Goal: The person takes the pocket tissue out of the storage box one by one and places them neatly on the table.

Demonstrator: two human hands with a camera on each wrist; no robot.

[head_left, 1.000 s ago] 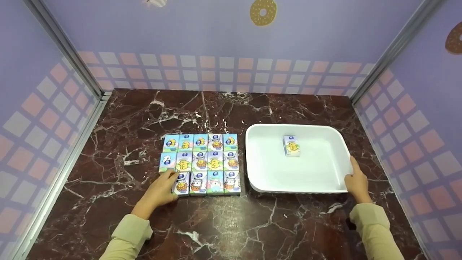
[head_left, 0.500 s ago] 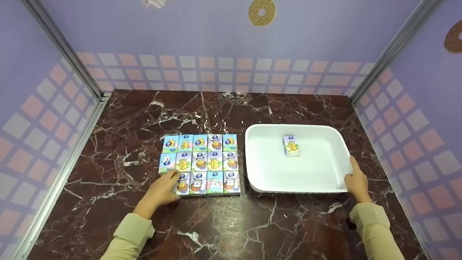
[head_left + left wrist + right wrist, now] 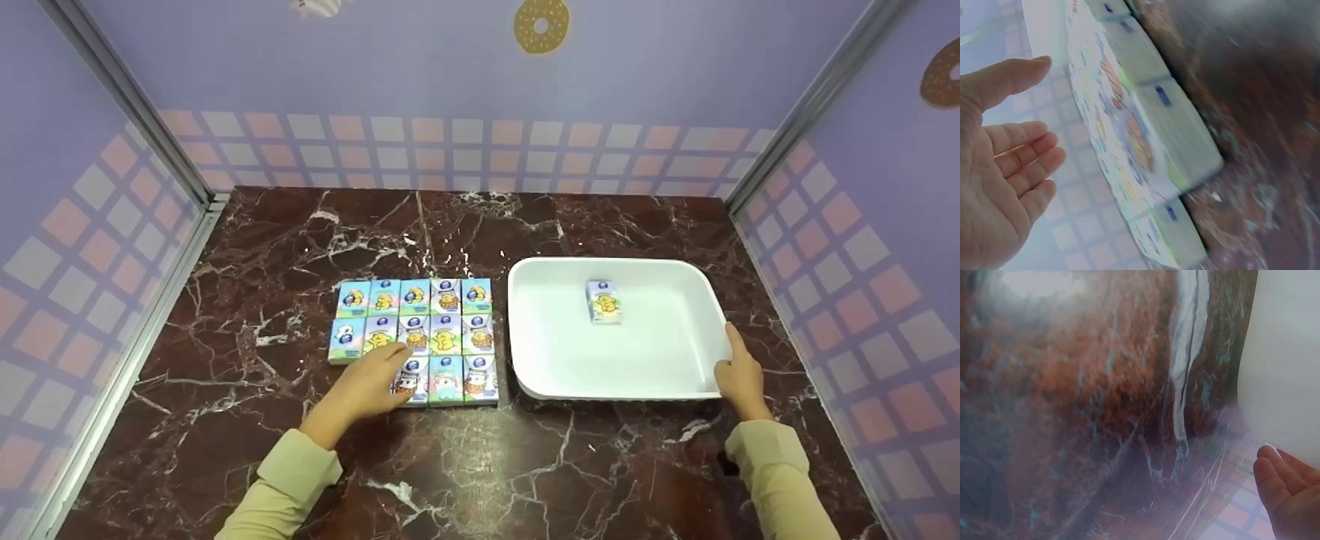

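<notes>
Small tissue packs (image 3: 446,379) with cartoon prints lie side by side in three rows on the marble surface. My left hand (image 3: 367,382) is over the front-left packs and hides part of them. In the left wrist view, the thumb and fingers of that hand (image 3: 1010,163) are apart with nothing between them, beside the packs (image 3: 1145,140). At right, my right hand (image 3: 741,379) holds the right side of a white tub (image 3: 562,375), thumb at its rim. One tissue pack (image 3: 604,302) lies inside, towards the back. The right wrist view shows the fingers (image 3: 1272,486) against the tub's wall (image 3: 1286,371).
Dark red marble (image 3: 480,465) with white veins forms the work surface. A purple wall (image 3: 450,75) with pink and white squares stands behind, and similar panels (image 3: 847,247) close both sides. The packs lie just left of the tub, with a narrow gap between.
My left hand has moved right from the left edge of the front row to over its left packs. The right hand, the tub and the packs stay where they were.
</notes>
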